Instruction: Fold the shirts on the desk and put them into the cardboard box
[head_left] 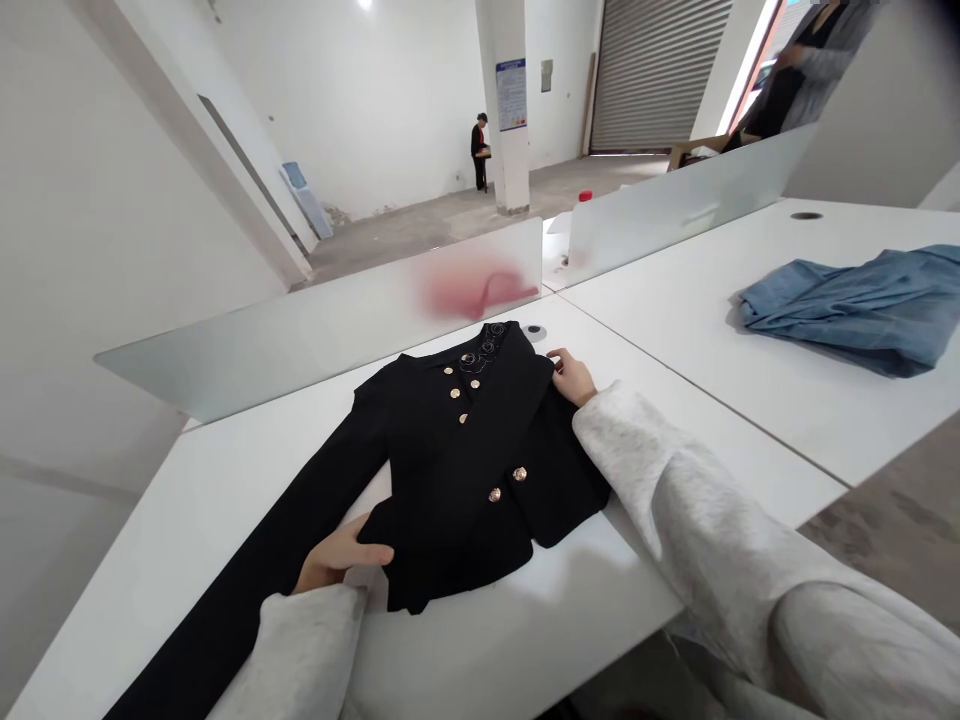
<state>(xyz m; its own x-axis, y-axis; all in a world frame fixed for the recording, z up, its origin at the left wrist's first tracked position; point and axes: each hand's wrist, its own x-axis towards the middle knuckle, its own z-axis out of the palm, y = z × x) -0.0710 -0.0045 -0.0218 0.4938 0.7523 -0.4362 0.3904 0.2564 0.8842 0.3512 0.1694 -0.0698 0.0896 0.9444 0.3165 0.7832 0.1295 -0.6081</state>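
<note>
A black jacket with gold buttons and an embroidered neckline lies front up on the white table. One sleeve is folded slantwise across its front; the other stretches out toward the lower left. My left hand grips the jacket at its lower left side, thumb on top and fingers partly hidden. At the upper right, by the shoulder, my right hand pinches the jacket's edge between bent fingers.
Frosted dividers stand along the table's far edge, with a blurred red thing behind one. Crumpled blue denim clothing lies on the right-hand table. Farther off are a person by a pillar and a water dispenser.
</note>
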